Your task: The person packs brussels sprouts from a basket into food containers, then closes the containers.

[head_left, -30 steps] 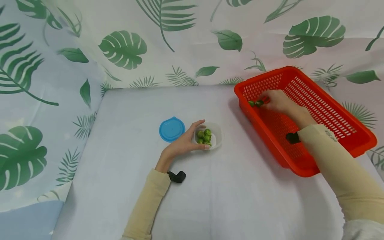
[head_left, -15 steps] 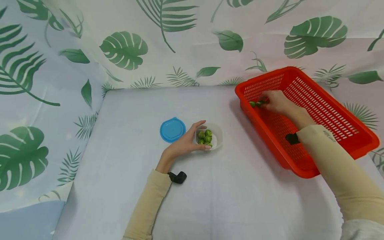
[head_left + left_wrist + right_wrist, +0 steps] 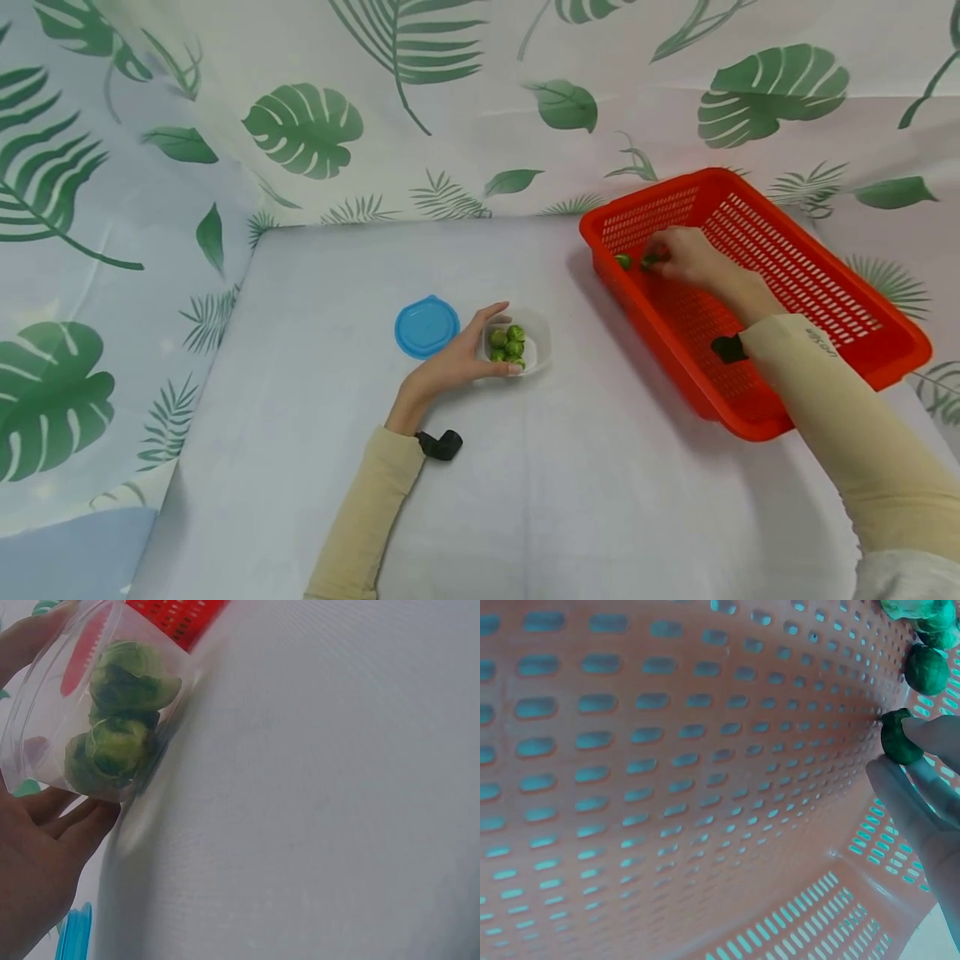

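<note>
In the head view my left hand (image 3: 457, 357) grips a small clear plastic container (image 3: 542, 340) from its left side, thumb in front and fingers behind. Several green Brussels sprouts (image 3: 508, 342) lie in it; the left wrist view shows the sprouts (image 3: 120, 746) through the container's wall. My right hand (image 3: 693, 260) reaches into the red basket (image 3: 660, 342) near its far left corner. In the right wrist view its thumb and fingers pinch one Brussels sprout (image 3: 901, 739) close to the basket's perforated wall (image 3: 645, 735). More sprouts (image 3: 928, 669) rest just beyond it.
A round blue lid (image 3: 427, 327) lies on the white table just left of the container. The basket stands at an angle on the right, its rim raised above the table (image 3: 465, 517). Leaf-patterned cloth (image 3: 450, 108) hangs behind and to the left.
At the far left corner of the basket, the sprout in my right hand has come slightly apart from the one beside it. My left hand stays on the container.
</note>
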`<move>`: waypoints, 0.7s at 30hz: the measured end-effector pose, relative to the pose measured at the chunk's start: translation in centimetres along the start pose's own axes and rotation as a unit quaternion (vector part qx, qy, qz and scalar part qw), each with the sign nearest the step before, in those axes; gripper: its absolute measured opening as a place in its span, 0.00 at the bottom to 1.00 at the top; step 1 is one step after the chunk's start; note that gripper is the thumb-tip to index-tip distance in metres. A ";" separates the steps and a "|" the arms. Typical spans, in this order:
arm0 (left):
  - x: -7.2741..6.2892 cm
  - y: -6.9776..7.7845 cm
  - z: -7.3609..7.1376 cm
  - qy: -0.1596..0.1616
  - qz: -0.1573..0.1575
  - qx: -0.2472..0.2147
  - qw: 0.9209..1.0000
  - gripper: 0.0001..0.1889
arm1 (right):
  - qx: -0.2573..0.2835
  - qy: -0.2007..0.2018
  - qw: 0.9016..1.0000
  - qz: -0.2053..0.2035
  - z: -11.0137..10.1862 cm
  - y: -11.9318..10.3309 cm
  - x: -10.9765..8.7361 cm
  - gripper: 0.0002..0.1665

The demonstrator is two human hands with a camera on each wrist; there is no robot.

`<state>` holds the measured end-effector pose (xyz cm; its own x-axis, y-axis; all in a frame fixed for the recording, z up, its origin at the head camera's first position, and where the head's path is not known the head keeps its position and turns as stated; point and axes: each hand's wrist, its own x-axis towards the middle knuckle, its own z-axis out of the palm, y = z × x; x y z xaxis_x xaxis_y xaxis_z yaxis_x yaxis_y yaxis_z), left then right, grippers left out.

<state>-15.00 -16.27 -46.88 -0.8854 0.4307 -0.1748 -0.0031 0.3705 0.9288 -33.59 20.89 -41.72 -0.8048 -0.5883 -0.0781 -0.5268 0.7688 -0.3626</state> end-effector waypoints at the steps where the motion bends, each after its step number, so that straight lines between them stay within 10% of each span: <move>1: 0.0 0.0 0.0 0.000 0.000 0.000 1.000 0.52 | -0.001 0.001 1.000 0.001 -0.1 -0.1 -0.1 0.10; 21: 0.0 -0.1 0.2 -0.006 0.006 -0.015 1.000 0.53 | -0.011 0.001 1.000 0.023 -1.5 -1.8 -1.8 0.14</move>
<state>-14.86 -16.11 -47.00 -0.8796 0.4452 -0.1676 -0.0070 0.3402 0.9403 -31.59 20.93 -39.51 -0.8291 -0.5514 -0.0922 -0.4946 0.8004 -0.3386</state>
